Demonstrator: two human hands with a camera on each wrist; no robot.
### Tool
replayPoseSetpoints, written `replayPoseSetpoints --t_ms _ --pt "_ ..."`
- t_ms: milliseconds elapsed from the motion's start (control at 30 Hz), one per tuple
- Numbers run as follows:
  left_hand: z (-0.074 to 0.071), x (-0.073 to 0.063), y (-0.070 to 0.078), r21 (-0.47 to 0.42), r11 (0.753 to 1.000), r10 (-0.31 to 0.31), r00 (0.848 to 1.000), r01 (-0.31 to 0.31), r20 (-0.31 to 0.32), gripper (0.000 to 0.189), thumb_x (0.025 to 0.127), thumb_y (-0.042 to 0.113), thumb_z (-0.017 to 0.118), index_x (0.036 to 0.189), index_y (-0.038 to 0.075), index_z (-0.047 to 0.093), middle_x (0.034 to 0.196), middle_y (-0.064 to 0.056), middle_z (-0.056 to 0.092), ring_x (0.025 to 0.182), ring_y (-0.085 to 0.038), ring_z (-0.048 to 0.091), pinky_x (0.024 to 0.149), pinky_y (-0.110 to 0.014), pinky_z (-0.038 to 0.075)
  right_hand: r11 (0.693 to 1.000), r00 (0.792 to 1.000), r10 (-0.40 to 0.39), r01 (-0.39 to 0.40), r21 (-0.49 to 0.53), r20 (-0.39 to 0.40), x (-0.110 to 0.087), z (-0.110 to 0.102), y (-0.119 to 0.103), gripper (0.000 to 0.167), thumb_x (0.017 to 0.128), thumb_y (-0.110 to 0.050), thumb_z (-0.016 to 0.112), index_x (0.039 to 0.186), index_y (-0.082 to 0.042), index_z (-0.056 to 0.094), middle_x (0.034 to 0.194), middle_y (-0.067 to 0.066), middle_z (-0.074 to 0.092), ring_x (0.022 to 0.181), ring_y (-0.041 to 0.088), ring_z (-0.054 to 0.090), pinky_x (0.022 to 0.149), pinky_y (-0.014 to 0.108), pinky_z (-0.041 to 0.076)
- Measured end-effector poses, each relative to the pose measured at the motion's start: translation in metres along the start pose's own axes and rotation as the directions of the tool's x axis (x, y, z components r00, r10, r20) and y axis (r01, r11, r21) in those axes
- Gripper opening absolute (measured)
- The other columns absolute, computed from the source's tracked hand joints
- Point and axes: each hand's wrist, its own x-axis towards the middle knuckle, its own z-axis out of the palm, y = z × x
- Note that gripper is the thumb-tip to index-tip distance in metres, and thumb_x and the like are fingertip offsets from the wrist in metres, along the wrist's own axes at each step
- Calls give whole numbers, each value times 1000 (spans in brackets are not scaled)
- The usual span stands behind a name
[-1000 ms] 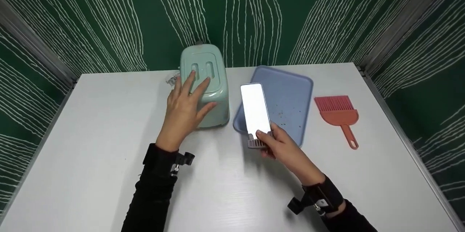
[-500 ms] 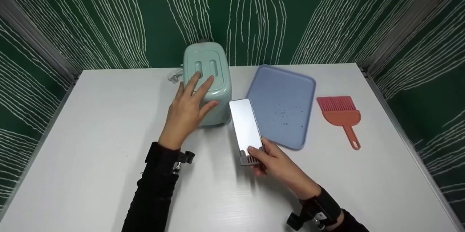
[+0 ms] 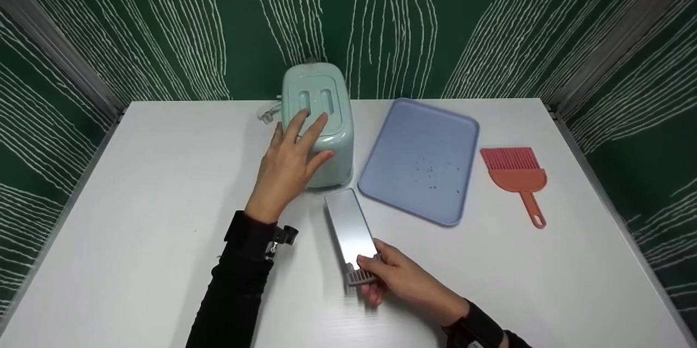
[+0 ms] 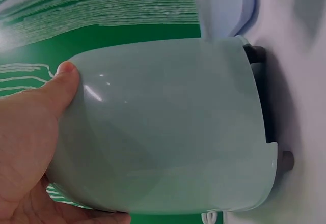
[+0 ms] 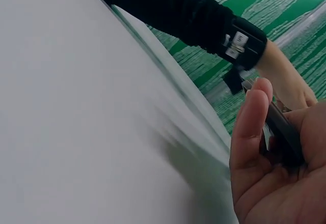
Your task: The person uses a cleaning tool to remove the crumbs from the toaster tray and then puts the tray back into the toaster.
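The mint-green toaster [image 3: 332, 157] stands upright towards the back, its lid [image 3: 329, 98] marked by two long recesses. My left hand [image 3: 286, 165] rests on its near top end, fingers spread over the lid and thumb at the right edge. In the left wrist view the toaster's end face [image 4: 163, 127] fills the middle, small dark feet beneath. My right hand [image 3: 400, 274] pinches a crumb tray [image 3: 348, 225], a shiny metal plate with a slotted grey end, thumb on top. This plate tilts over the table in front of the toaster; the right wrist view shows only its dark edge [image 5: 285, 132].
Right of the toaster lies a blue tray [image 3: 419, 124] with scattered dark crumbs [image 3: 430, 169]. Farther right is a red brush [image 3: 517, 176]. A clear plug [image 3: 267, 113] lies left of the toaster. Green walls with white lines [image 3: 261, 21] enclose the white table [image 3: 174, 184].
My right hand has carried the crumb tray from over the blue tray, left and towards me. The left hand stays on the toaster. The view has shifted slightly.
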Motion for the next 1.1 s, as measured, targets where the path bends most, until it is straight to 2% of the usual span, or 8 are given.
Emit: replayPoseSetpoints --t_ms 100,333,600,1100 --pt "1 -1 -1 -5 1000 7 1000 -7 -8 67 106 55 60 165 30 44 169 -16 39 143 -69 43 102 -71 55 999 1000 29 -29 28 12 7 8 3 29 113 -26 57 123 -1 45 74 0 71 57 4 64 57 23 58" --pt "2 0 0 -19 1000 11 1000 -11 -11 66 105 55 60 165 29 44 169 -15 40 142 -70 43 103 -71 54 992 996 83 -81 96 -15 24 18 2 27 113 -26 55 123 -3 45 72 -1 70 57 3 65 56 21 57" --pt "1 1 2 -15 1000 -11 1000 12 26 68 106 57 58 166 31 42 172 -14 36 145 -68 41 105 -70 54 982 996 89 -84 170 -26 39 21 4 24 114 -23 54 121 -3 43 72 1 71 61 6 69 57 21 59" --pt "0 0 0 -29 999 -17 1000 18 21 68 105 56 60 165 31 43 171 -15 37 146 -69 39 107 -71 51 978 994 92 -81 191 -52 69 22 -3 18 115 -18 50 119 -2 42 74 2 73 63 6 72 60 20 61"
